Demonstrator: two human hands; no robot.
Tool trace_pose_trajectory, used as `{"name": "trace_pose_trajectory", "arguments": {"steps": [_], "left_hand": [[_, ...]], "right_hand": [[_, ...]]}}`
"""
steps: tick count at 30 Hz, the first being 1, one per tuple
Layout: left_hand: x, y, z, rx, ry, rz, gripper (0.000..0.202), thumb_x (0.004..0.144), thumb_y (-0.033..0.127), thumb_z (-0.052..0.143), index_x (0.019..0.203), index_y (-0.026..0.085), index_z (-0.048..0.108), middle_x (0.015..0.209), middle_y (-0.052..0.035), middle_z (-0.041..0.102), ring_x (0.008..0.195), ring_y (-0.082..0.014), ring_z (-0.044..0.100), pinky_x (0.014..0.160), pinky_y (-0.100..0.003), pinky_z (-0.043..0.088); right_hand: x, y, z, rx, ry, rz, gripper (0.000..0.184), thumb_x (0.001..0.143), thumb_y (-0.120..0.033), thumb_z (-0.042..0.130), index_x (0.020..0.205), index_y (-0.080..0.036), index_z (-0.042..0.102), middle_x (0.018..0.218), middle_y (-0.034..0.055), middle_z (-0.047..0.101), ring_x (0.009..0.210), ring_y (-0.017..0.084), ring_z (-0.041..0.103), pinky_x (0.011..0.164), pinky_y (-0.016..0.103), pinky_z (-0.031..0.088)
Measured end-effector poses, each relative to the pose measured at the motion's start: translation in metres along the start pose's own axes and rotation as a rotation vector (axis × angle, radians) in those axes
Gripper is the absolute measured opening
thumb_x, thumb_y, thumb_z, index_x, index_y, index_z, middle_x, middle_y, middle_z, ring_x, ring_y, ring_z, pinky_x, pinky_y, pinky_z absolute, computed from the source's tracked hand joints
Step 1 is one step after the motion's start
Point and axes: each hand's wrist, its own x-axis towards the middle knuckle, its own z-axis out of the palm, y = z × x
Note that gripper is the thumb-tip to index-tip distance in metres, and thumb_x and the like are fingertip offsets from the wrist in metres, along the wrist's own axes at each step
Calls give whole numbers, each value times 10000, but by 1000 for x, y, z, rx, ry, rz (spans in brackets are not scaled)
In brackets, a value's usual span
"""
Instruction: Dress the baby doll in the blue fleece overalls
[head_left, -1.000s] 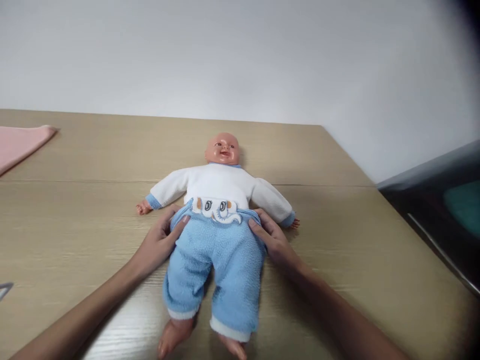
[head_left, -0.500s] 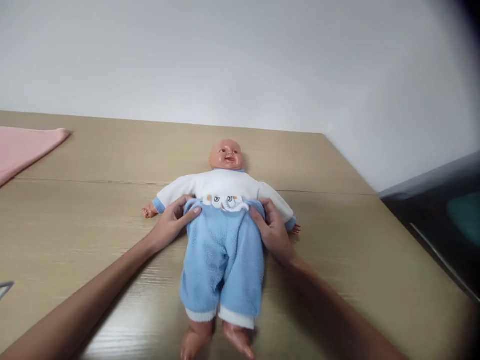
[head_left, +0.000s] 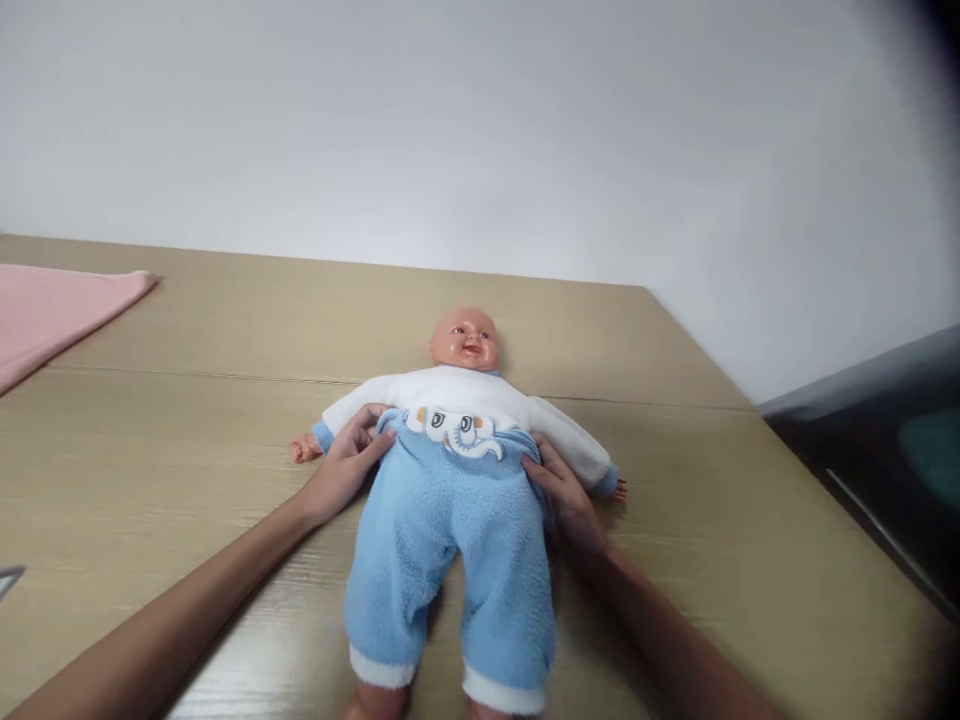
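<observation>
A baby doll lies on its back on the wooden table, head away from me. It wears a white long-sleeved top with blue cuffs, and light blue fleece pants with white hems. An elephant face patch shows at the waist. My left hand pinches the waistband at the doll's side on the left, thumb on the front. On the opposite side my right hand grips the waistband, its fingers partly behind the cloth. The doll's feet are cut off by the lower picture edge.
Pink cloth lies at the far left of the table. A pale wall stands behind it. Beyond the table's right edge is a dark object. A small light-edged thing juts in at the left.
The waistband is stretched wider and the elephant patch shows more fully. My right hand has moved outward and slightly lower. The pant legs are spread farther apart, and the view has tilted up slightly.
</observation>
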Motion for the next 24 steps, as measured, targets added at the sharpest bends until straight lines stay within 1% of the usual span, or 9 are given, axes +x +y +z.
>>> {"name": "trace_pose_trajectory", "arguments": {"steps": [4,6,9,11,14,16,18,21,24], "left_hand": [[-2,12,-5,116,-92,94,472,984,648,768,1111,196,712,1010,-42,674,916,-223,610,825,-314,481],[-4,23,-7,210,-118,173,467,983,653,765,1070,196,728,980,-45,663,896,-223,596,809,-315,468],[-4,42,-6,373,-185,276,365,1012,562,777,968,207,703,920,-34,630,880,-213,573,810,-319,451],[-1,52,-1,418,-220,288,326,1027,512,781,941,214,682,926,-31,622,893,-208,566,814,-317,445],[8,58,9,309,-182,233,358,1054,575,733,1002,234,636,836,15,559,755,-168,492,696,-290,395],[13,56,14,232,-132,175,399,1061,637,693,1064,248,606,757,52,508,657,-148,415,622,-280,339],[14,50,15,234,-90,127,421,1062,659,676,1102,244,616,761,52,529,650,-149,421,615,-282,340],[6,40,9,359,-59,106,409,1071,632,667,1084,223,672,908,0,616,811,-187,538,741,-304,427],[-10,32,1,454,-63,104,393,1063,615,674,1106,225,699,1073,-45,676,1022,-255,599,920,-352,475]], "right_hand": [[-4,-9,-8,-137,-46,-63,372,849,-608,794,992,-274,713,932,32,744,895,295,679,859,440,573],[-9,-19,-10,-269,-60,-133,361,884,-617,772,916,-262,714,892,27,709,846,272,632,809,413,540],[-16,-41,-6,-510,-95,-266,380,938,-602,765,797,-264,666,806,8,613,790,238,556,753,377,475],[-15,-56,1,-610,-132,-339,327,952,-567,783,847,-271,693,836,7,623,824,240,575,794,373,474],[-6,-68,12,-657,-159,-381,271,975,-532,773,918,-274,715,879,4,646,852,237,597,840,368,486],[3,-66,15,-657,-134,-364,275,1003,-532,730,927,-268,715,870,-3,636,843,229,592,844,364,491],[10,-57,12,-661,-73,-325,309,1011,-562,711,943,-261,730,885,0,663,867,237,614,868,372,505],[8,-38,0,-646,-8,-260,376,992,-629,725,1005,-255,766,974,30,753,958,281,676,938,412,543],[-8,-24,-12,-561,40,-226,394,975,-655,740,1040,-269,778,1036,48,780,1031,315,700,989,462,574]]}}
